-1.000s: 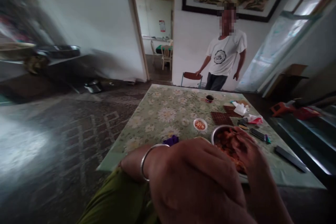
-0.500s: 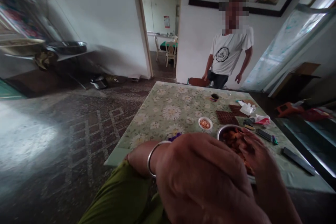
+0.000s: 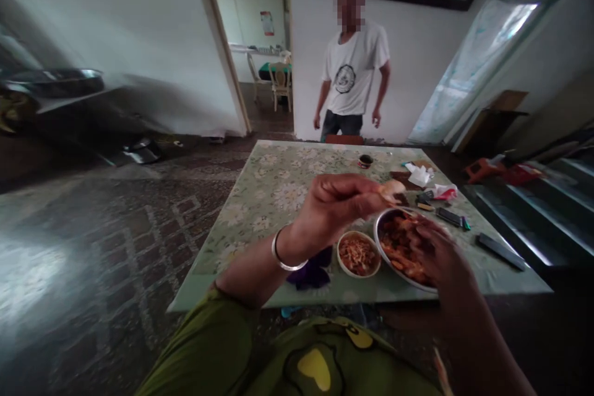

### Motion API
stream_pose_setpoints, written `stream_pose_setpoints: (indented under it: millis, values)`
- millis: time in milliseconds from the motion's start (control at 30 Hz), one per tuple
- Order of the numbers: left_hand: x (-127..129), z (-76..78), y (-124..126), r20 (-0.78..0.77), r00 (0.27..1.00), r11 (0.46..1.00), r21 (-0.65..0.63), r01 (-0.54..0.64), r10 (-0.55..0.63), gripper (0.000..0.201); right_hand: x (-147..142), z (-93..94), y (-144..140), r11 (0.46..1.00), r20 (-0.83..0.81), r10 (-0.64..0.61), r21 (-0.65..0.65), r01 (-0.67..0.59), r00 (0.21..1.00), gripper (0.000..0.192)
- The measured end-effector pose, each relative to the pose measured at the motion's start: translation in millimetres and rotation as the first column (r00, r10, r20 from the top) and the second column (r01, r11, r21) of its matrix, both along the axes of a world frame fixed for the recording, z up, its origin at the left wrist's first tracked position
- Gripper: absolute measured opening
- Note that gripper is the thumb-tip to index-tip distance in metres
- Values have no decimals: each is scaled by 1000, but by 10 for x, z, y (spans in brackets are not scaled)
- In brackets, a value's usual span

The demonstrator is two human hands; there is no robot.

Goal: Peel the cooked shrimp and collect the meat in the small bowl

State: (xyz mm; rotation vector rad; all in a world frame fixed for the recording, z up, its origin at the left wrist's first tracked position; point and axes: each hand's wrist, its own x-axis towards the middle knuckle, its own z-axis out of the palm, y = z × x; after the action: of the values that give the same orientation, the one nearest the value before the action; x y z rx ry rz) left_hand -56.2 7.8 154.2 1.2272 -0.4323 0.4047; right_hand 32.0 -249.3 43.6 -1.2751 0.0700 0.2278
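My left hand (image 3: 338,210), with a bangle on its wrist, pinches a pale, orange-tinged piece of food that looks like shrimp (image 3: 392,190) between thumb and fingers. It is raised above the table. My right hand (image 3: 440,253) reaches over the rim of a metal bowl (image 3: 378,232) full of orange-red food pieces (image 3: 401,253). Its fingers are blurred and partly lost against the food, so their grip cannot be made out. Left of the metal bowl stands a smaller pale bowl (image 3: 341,260) with reddish bits (image 3: 358,253). A purple item (image 3: 310,275) lies under my left wrist.
A flowered cloth covers the table (image 3: 260,198). On its right lie white tissues (image 3: 419,174), a red-and-white packet (image 3: 444,192), a dark phone-like item (image 3: 449,218) and a long dark object (image 3: 500,252). A small tin (image 3: 365,161) stands farther back. A person (image 3: 352,74) stands beyond the table.
My left hand has moved away from my face and up, bringing the pinched piece and the smaller bowl into sight. My right hand stays at the metal bowl. The view has swung right.
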Motion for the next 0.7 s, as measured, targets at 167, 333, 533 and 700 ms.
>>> stream_pose_setpoints:
  millis: [167, 333, 533, 700]
  values:
    - [433, -296, -9, -86, 995, 997, -54, -57, 53, 37, 0, 90, 32, 998, -59, -9, 56, 12, 998, 39]
    - [546, -369, 6, -78, 984, 987, 3, -158, 158, 37, -36, 117, 31, 997, -51, 27, 69, -23, 998, 42]
    - [628, -647, -9, -46, 958, 925, 275, -261, 284, 24, -55, 122, 29, 999, -63, -6, 47, 9, 998, 40]
    - [859, -1675, -250, -142, 949, 671, 736, -90, 283, 13, -72, 94, 23, 999, -28, -32, 11, 33, 999, 28]
